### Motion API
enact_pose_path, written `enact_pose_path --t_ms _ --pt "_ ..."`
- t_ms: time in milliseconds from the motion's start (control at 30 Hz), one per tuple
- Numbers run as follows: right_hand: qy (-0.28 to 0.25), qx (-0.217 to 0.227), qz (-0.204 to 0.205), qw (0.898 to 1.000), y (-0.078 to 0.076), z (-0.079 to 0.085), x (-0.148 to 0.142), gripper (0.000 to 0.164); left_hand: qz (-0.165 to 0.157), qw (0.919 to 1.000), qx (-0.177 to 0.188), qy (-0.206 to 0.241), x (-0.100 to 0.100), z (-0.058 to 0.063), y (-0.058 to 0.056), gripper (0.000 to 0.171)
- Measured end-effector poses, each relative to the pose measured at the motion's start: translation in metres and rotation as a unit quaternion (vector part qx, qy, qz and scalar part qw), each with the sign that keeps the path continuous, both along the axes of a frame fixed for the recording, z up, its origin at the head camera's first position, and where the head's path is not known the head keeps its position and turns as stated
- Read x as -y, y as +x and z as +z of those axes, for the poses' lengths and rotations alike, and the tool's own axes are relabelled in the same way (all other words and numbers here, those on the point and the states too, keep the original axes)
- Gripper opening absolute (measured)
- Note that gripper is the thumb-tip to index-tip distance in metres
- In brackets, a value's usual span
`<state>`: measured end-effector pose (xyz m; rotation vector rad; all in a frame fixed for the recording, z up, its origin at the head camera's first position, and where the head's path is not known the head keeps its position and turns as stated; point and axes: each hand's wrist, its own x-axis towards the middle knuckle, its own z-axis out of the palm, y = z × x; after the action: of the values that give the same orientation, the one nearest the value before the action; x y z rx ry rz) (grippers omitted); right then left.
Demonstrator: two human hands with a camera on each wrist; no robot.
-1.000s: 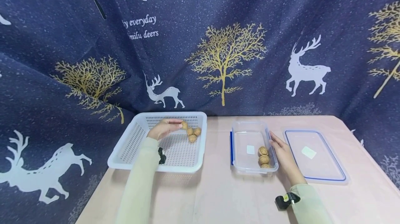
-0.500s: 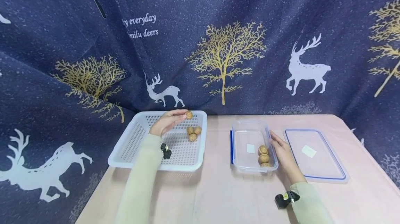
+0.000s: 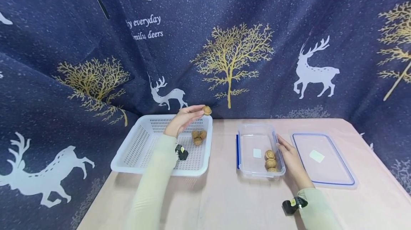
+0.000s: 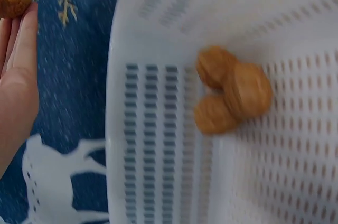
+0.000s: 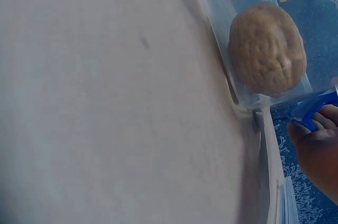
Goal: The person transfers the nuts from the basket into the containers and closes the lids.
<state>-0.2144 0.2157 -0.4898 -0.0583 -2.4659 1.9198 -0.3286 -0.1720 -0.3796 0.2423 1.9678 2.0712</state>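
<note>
My left hand (image 3: pixel 183 120) pinches a walnut (image 3: pixel 207 110) at its fingertips, up over the back right rim of the white basket (image 3: pixel 128 144). Three walnuts (image 4: pixel 247 91) lie bunched in that basket, below the raised hand. On the right, my right hand (image 3: pixel 291 159) grips the right side of a clear plastic food container (image 3: pixel 252 169). Its thumb and fingers meet at a blue edge (image 5: pixel 311 110) of the container in the right wrist view. Inside, several walnuts (image 3: pixel 270 163) stand in a row along the right wall.
A clear lid (image 3: pixel 324 167) with a blue seal lies flat to the right of the container. Pink cloth (image 3: pixel 221 194) covers the table, and a dark blue curtain (image 3: pixel 257 1) printed with deer hangs behind it.
From inside the basket, my left hand has lifted one walnut up and carried it rightward to the rim. The right hand and the container have stayed in place.
</note>
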Motion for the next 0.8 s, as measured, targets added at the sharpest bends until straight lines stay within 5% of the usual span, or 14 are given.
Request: enact_pose_path --t_ms 433,800 --pt "-0.004 0.0 -0.006 1.0 0.0 0.001 0.0 0.053 -0.01 0.9983 0.028 0.051 -0.052 0.019 0.006 0.045" --pt "-0.004 -0.003 -0.005 1.0 -0.001 -0.002 0.0 0.052 -0.027 0.9955 0.048 0.077 -0.096 0.021 0.014 0.043"
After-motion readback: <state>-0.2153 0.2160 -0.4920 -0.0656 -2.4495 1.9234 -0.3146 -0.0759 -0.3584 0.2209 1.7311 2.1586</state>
